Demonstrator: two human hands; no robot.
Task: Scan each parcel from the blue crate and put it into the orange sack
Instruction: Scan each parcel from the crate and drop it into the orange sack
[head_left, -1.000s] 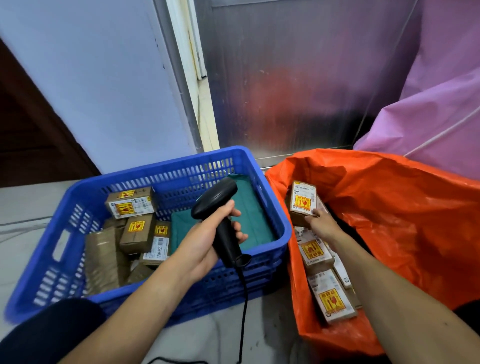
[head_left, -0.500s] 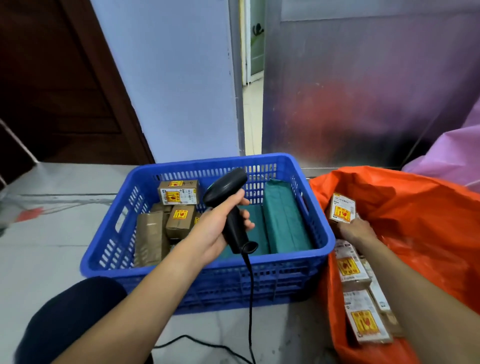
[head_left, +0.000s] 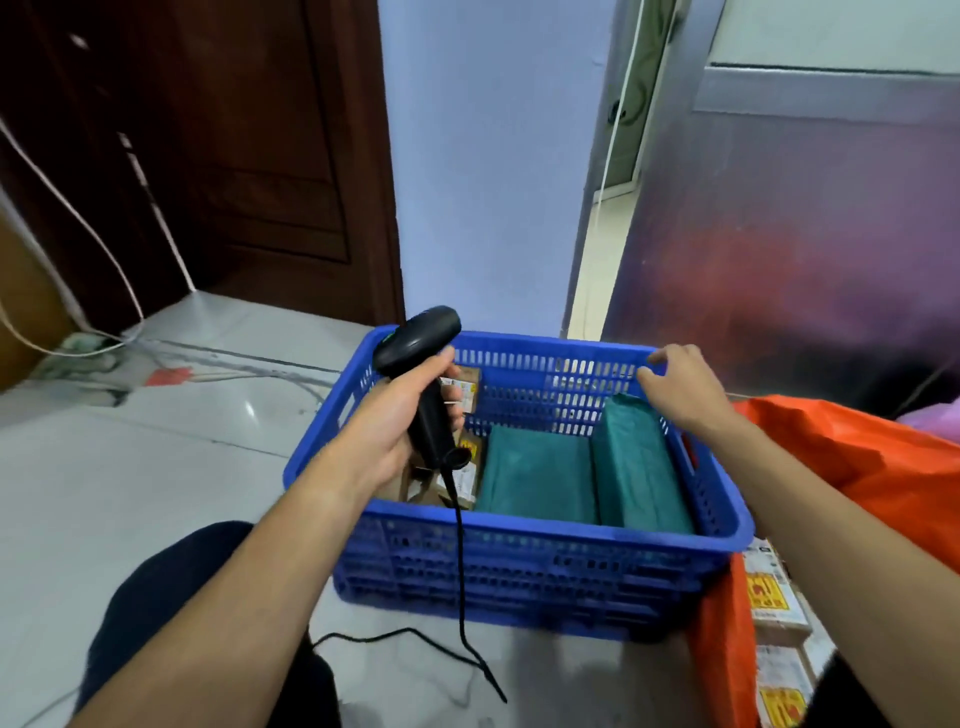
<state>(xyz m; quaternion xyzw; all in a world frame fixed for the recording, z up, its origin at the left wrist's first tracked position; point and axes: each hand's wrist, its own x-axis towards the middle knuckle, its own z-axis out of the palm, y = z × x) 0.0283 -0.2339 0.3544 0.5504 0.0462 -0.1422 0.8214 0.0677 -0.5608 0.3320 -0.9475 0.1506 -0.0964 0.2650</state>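
While left hand (head_left: 387, 428) keeps fist-tight grip round black scanner (head_left: 423, 374), head tipped forward over blue crate (head_left: 519, 566), presumably ready for next read; cord (head_left: 460, 571) trails to floor. Right hand (head_left: 685, 395) empty, fingers spread, hovering at crate's far right rim, likely reaching for next parcel. Brown parcels (head_left: 465, 470) at crate's left, partly hidden behind scanner; two green packets (head_left: 587, 475) to their right. Orange sack (head_left: 852, 457) beside crate, holds boxed parcels (head_left: 774, 603). Yellow-red labels; print unreadable.
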